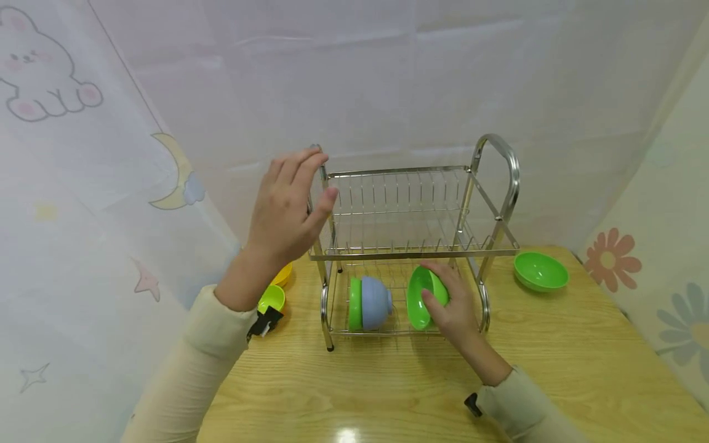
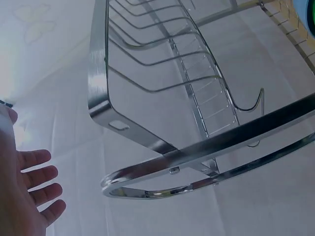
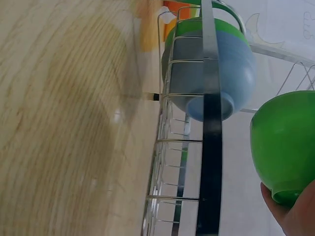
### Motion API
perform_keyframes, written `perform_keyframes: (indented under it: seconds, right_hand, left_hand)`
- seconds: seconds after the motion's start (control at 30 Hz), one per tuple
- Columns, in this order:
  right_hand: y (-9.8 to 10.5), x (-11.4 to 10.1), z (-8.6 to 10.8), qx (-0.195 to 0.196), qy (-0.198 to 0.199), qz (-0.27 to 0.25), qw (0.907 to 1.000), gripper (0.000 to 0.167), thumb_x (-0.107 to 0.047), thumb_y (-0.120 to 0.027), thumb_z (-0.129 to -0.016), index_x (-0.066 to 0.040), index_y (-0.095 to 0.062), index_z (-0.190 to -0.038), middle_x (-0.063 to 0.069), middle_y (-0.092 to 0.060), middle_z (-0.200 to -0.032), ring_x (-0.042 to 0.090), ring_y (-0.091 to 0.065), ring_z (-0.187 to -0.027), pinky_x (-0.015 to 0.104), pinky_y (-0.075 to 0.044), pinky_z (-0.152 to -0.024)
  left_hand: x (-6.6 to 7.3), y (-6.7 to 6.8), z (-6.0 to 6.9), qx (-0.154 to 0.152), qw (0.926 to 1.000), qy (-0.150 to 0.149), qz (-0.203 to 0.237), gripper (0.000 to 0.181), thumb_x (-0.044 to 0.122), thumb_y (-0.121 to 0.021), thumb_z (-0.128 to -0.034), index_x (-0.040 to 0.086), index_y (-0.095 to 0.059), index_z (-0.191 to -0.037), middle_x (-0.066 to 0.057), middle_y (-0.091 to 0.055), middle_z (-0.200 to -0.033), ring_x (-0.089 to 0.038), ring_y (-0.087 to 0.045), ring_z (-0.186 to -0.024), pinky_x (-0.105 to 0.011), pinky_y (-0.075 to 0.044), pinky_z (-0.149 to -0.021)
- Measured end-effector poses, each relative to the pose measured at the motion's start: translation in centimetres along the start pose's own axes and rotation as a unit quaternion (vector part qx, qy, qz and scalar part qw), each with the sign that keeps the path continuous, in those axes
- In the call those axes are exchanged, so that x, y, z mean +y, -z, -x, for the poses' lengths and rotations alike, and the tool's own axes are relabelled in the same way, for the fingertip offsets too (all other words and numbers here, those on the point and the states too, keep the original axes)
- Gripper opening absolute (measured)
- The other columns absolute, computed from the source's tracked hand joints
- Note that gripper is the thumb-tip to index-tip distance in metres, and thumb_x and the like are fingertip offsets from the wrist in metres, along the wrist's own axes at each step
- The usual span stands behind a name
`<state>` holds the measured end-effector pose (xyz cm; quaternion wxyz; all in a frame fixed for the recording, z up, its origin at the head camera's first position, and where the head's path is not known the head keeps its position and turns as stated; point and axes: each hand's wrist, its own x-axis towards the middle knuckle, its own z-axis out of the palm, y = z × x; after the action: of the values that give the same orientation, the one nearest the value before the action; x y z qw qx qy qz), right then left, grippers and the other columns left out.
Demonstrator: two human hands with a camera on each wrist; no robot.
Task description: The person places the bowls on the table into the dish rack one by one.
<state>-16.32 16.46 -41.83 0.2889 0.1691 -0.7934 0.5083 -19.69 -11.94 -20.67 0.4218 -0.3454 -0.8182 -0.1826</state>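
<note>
My right hand [image 1: 456,303] grips a green bowl [image 1: 416,300] turned on its side at the right of the lower tier of a two-tier metal dish rack [image 1: 399,253]. The thumb lies at the bowl's mouth, and the other fingers are partly hidden behind it. In the right wrist view, the base of that green bowl [image 3: 283,142] meets the hand. To its left, a blue bowl [image 1: 375,303] and another green bowl [image 1: 355,304] stand on edge together in the lower tier. My left hand [image 1: 285,209] is raised by the rack's upper left end, fingers extended, holding nothing.
On the wooden table [image 1: 343,394], a green bowl [image 1: 540,271] sits right of the rack. A yellow-green bowl [image 1: 271,298] and an orange-yellow bowl [image 1: 284,274] are partly hidden beside my left forearm. A pale curtain [image 1: 376,80] hangs behind.
</note>
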Motion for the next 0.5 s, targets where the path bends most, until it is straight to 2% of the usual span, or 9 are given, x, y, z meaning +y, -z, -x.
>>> perform_keyframes:
  seconds: [0.13, 0.27, 0.37, 0.5]
  right_hand:
    - [-0.5, 1.0, 0.0, -0.018, -0.017, 0.013, 0.9996, 0.051, -0.008, -0.069, -0.084, -0.011, -0.063, -0.134, 0.016, -0.061, -0.132, 0.028, -0.059, -0.096, 0.026, -0.053, -0.063]
    - [-1.1, 1.7, -0.1, -0.037, -0.027, 0.021, 0.9987, 0.05, -0.01, -0.069, -0.085, -0.012, -0.063, -0.135, 0.016, -0.059, -0.135, 0.031, -0.061, -0.096, 0.026, -0.054, -0.062]
    - [-1.4, 2.0, -0.1, -0.051, -0.038, 0.026, 0.9976, 0.05, -0.011, -0.069, -0.087, -0.015, -0.062, -0.136, 0.015, -0.058, -0.137, 0.03, -0.06, -0.097, 0.027, -0.054, -0.063]
    - [-1.8, 2.3, -0.2, -0.064, -0.039, 0.029, 0.9967, 0.049, -0.011, -0.07, -0.088, -0.016, -0.062, -0.136, 0.015, -0.058, -0.137, 0.029, -0.059, -0.097, 0.029, -0.054, -0.063]
  left_hand:
    - [-1.5, -0.7, -1.0, -0.026, 0.999, 0.038, 0.001, 0.055, 0.039, -0.04, -0.1039, -0.002, -0.059, -0.135, -0.018, -0.056, -0.141, -0.036, -0.046, -0.13, -0.046, -0.034, -0.113]
    - [-2.8, -1.1, -1.9, -0.078, 0.9935, 0.083, 0.0, 0.052, 0.039, -0.042, -0.1065, 0.001, -0.058, -0.137, -0.016, -0.052, -0.146, -0.035, -0.042, -0.136, -0.046, -0.032, -0.117]
    - [-3.4, -1.3, -2.7, -0.132, 0.9836, 0.123, -0.004, 0.054, 0.043, -0.039, -0.1081, 0.004, -0.055, -0.141, -0.014, -0.048, -0.151, -0.033, -0.038, -0.14, -0.046, -0.029, -0.12]
    - [-3.9, -1.7, -3.7, -0.185, 0.9697, 0.159, -0.008, 0.059, 0.05, -0.034, -0.1084, 0.007, -0.053, -0.144, -0.011, -0.046, -0.153, -0.031, -0.034, -0.144, -0.047, -0.026, -0.121]
